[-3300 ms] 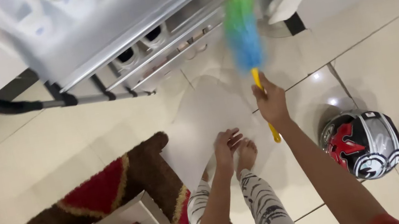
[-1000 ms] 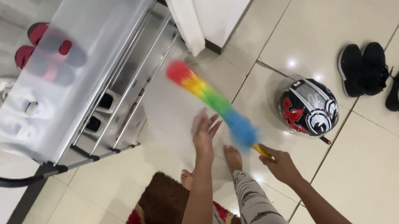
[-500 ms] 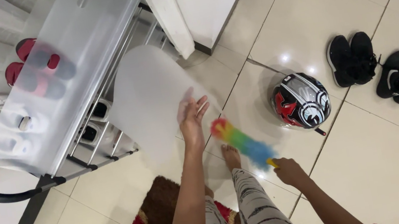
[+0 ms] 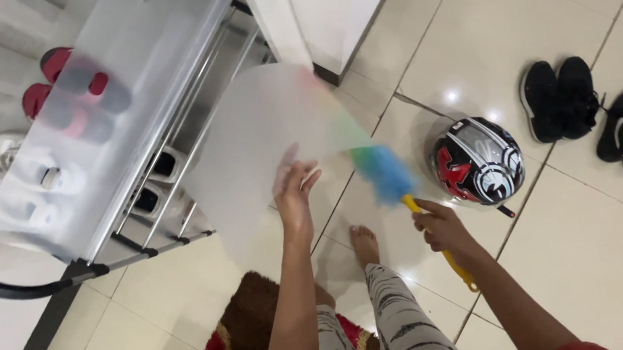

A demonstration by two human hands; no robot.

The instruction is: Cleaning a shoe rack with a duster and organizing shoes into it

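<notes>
Head view, looking down: a translucent plastic sheet (image 4: pixel 256 150) is held up by the raised left hand (image 4: pixel 293 191), fingers pinching its lower edge. Right hand (image 4: pixel 441 229) grips the yellow handle of a rainbow duster (image 4: pixel 384 175), whose tip passes behind the sheet (colours blurred there). Just beside it, a helmet (image 4: pixel 478 161) rests on the floor.
</notes>
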